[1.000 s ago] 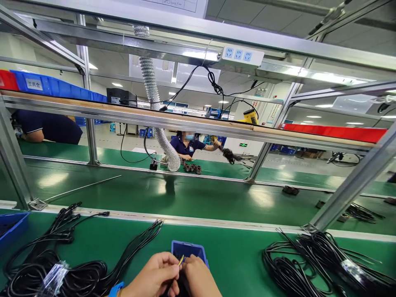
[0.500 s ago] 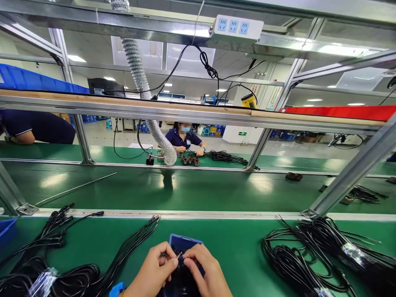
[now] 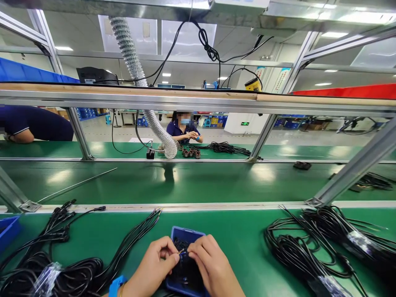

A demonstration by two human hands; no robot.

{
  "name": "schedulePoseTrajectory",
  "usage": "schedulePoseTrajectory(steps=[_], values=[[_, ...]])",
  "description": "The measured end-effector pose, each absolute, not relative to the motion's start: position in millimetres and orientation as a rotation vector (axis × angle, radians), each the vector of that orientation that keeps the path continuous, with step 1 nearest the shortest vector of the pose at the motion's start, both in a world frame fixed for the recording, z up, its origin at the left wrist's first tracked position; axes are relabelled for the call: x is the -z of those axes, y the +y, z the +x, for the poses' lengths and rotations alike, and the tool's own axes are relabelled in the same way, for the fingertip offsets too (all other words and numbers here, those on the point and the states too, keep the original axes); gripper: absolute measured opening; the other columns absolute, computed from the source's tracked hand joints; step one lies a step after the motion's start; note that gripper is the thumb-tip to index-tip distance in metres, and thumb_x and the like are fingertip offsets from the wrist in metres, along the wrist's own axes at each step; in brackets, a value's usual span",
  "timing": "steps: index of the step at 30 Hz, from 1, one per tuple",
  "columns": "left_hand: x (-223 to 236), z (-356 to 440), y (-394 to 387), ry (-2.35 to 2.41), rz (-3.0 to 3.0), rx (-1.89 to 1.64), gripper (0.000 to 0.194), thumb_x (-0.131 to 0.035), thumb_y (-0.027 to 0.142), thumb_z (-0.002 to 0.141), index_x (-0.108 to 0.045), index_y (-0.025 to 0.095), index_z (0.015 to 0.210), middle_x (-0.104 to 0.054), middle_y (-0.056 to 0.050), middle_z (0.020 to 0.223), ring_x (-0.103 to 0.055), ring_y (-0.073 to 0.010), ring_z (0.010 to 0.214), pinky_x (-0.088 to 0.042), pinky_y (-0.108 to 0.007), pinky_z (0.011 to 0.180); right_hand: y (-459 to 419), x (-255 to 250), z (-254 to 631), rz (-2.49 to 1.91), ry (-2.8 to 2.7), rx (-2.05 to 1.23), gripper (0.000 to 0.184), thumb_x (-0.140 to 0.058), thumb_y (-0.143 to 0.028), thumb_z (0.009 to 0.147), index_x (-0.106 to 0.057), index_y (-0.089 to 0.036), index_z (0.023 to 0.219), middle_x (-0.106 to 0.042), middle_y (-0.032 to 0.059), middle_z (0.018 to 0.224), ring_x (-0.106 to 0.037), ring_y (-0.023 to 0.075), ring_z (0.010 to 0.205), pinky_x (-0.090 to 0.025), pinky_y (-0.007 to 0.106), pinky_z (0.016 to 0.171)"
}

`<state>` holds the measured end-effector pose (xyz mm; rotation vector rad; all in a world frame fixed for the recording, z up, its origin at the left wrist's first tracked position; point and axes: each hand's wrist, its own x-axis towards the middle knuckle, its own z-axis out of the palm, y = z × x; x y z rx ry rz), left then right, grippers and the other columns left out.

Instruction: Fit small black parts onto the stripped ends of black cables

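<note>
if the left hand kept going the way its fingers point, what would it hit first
The left hand points right, toward the right hand. Its fingers would probably meet the right hand's fingertips over the blue tray almost at once; depth is unclear.

Green-matted bench (image 3: 247, 231) in front, green conveyor belt (image 3: 192, 183) beyond, framed by aluminium posts (image 3: 355, 169) and a long rail (image 3: 185, 101). Overhead, a ribbed silver duct hose (image 3: 133, 62), dangling black cables (image 3: 210, 49), bright ceiling lights (image 3: 323, 84). Farther back, blue bins (image 3: 27, 73), a red shelf edge (image 3: 349, 90), pale factory floor (image 3: 216, 135).
</note>
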<state>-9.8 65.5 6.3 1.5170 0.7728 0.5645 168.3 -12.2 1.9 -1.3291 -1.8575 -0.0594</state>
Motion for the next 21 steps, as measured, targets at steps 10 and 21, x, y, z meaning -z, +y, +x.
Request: schedulePoseTrajectory(steps=[10, 21], values=[[-10, -13, 65, 0.803, 1.665, -0.603, 0.016, -0.062, 0.032, 0.080, -0.058, 0.017, 0.073, -0.050, 0.002, 0.070, -0.044, -0.0142, 0.067, -0.034, -0.025, 0.061, -16, -5, 171, -1.362, -1.913, 0.028, 0.020, -0.042, -0.010, 0.100, -0.057, -0.023, 0.094, -0.063, 0.0032, 0.085, -0.056, 0.0189, 0.078, -0.049, 0.031, 0.070], [-11, -12, 65, 0.727, 1.368, -0.475, 0.035, -0.066, 0.049, 0.075, -0.058, 0.016, 0.081, -0.052, 0.003, 0.056, -0.046, -0.0116, 0.051, -0.034, -0.023, 0.051, -13, 1, 159, -1.329, -1.657, -0.236, 0.023, -0.053, -0.031, 0.100, -0.068, -0.024, 0.084, -0.068, 0.0008, 0.076, -0.062, 0.0166, 0.072, -0.049, 0.026, 0.068]])
